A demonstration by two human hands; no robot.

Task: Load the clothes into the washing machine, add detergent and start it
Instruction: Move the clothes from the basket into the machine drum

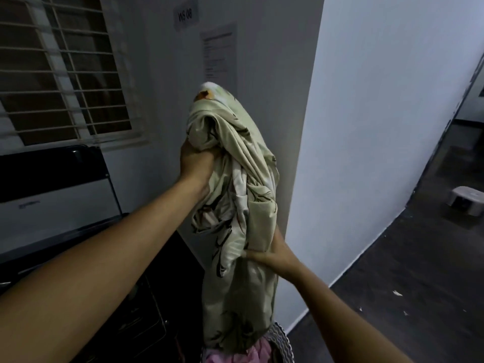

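Loading looks barely begun: the left hand (195,163) clenches the top of a bunched pale-green floral fabric sheet (235,195), the right hand (271,255) grips it lower down, the white-and-black washing machine (52,203) sits left of both hands, and detergent and start seemingly remain.

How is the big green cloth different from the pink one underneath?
The green cloth has a dark leafy print; the pink cloth looks plain. The green cloth is held up, gripped by the left hand and right hand; the pink cloth lies low, no hand on it. Both are crumpled fabric.
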